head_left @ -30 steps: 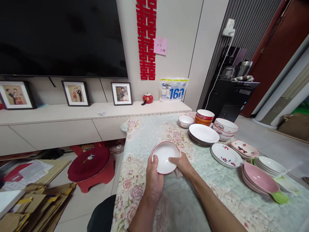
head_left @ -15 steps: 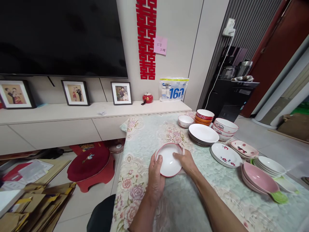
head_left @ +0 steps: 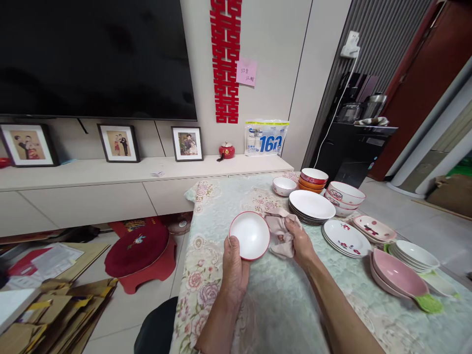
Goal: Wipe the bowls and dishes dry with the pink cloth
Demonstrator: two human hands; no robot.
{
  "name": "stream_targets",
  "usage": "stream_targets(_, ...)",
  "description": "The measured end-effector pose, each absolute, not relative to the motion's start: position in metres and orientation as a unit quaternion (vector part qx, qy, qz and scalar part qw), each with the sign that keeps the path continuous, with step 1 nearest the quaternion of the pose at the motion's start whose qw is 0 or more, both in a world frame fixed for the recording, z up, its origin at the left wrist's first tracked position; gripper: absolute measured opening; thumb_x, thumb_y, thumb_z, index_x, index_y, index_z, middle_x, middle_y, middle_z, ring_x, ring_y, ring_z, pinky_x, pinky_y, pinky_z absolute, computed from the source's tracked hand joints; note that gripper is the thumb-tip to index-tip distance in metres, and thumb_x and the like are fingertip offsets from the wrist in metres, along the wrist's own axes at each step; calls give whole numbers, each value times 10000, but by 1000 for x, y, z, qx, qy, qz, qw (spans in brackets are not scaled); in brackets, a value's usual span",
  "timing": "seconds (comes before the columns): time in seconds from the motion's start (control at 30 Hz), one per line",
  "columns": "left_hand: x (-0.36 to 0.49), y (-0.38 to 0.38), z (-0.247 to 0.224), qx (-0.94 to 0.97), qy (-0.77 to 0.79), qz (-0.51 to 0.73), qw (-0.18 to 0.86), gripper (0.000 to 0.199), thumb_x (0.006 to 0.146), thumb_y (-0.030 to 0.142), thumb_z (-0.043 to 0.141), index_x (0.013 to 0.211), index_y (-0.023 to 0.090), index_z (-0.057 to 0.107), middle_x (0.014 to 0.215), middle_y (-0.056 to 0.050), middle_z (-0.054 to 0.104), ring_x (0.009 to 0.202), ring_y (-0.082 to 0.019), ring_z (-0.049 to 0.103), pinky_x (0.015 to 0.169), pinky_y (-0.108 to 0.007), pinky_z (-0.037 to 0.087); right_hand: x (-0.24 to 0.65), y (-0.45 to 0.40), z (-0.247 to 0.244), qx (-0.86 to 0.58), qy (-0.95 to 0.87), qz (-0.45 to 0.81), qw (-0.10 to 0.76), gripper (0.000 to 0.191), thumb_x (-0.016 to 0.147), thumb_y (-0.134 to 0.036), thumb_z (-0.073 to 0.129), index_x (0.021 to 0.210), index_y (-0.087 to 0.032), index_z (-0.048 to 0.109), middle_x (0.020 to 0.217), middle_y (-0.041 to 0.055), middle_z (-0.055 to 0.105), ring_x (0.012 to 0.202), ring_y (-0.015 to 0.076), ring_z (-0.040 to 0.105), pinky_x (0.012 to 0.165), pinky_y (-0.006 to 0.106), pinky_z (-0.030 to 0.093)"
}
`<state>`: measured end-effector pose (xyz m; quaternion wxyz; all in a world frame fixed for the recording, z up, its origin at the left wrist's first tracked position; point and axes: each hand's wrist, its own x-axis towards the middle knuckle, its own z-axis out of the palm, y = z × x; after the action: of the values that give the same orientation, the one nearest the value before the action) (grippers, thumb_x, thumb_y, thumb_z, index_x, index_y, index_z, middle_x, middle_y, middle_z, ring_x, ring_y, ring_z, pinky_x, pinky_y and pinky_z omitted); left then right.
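Left hand (head_left: 235,263): fingers grip the red-rimmed bowl (head_left: 250,236), opening presented. Right hand (head_left: 300,241): fingers clutch cloth (head_left: 282,233) beside it, apparently for wiping.

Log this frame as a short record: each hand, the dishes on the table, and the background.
left hand: holds red-rimmed white bowl, its inside in view
right hand: holds pale pink cloth, beside that bowl
bowls on table: red bowl atop orange bowls; small white bowl left of them
plates: white plate stack; flower-patterned plates
background: red lidded pot on white cabinet
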<state>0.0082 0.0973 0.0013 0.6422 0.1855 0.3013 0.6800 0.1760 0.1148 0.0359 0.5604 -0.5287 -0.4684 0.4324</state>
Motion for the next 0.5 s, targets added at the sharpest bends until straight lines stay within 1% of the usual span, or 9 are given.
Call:
stream_targets(0.03, 10, 97, 0, 194, 304, 677, 641, 632, 781, 592, 708, 1266, 216, 559, 1271, -124, 663, 1184, -260, 619, 953, -384, 527, 174, 113, 37, -517, -498, 403, 567, 392, 849, -538, 556, 1005, -198, 673, 867, 49, 681, 735, 193, 627, 652, 294, 517)
stream_targets(0.1, 13, 96, -3, 213, 306, 672, 640, 661, 770, 587, 723, 1281, 213, 535, 1270, -128, 661, 1160, -257, 635, 977, -386, 511, 166, 110, 37, -482, -607, 296, 558, 281, 842, -387, 607, 1046, -216, 697, 1001, 69, 696, 926, 230, 638, 820, 342, 519)
stream_targets(0.17, 17, 95, -6, 235, 299, 666, 642, 696, 750, 578, 746, 1295, 211, 514, 1305, -139, 641, 1170, -263, 633, 1015, -394, 485, 157, 106, 34, -438, -721, 153, 515, 228, 868, -253, 585, 1063, -231, 701, 1054, 82, 693, 1023, 236, 620, 914, 371, 494)
stream_targets(0.23, 21, 93, -9, 265, 292, 655, 644, 718, 754, 574, 744, 1319, 208, 494, 1346, -153, 615, 1205, -272, 615, 1049, -403, 458, 149, 105, 29, -422, -777, 46, 465, 232, 896, -172, 532, 1058, -226, 689, 1068, 100, 678, 1032, 229, 607, 914, 368, 493)
stream_targets(0.3, 23, 91, -12, 299, 295, 642, 641, 720, 770, 565, 732, 1344, 208, 485, 1369, -158, 600, 1239, -278, 594, 1072, -407, 436, 143, 105, 25, -454, -790, -3, 411, 237, 901, -132, 495, 1031, -207, 678, 1080, 119, 653, 1026, 230, 589, 893, 353, 493)
stream_targets(0.4, 25, 90, -18, 328, 313, 642, 618, 720, 762, 544, 747, 1353, 214, 500, 1379, -150, 594, 1275, -283, 565, 1084, -396, 422, 137, 105, 23, -548, -773, 12, 321, 224, 877, -101, 482, 982, -177, 665, 1062, 148, 632, 1015, 257, 565, 870, 358, 471)
stream_targets(0.5, 22, 94, -23, 332, 338, 658, 585, 742, 741, 540, 764, 1357, 220, 502, 1372, -150, 591, 1284, -290, 553, 1073, -395, 433, 128, 102, 23, -583, -761, 66, 278, 187, 830, -70, 491, 867, -164, 648, 947, 132, 632, 894, 244, 577, 773, 325, 455)
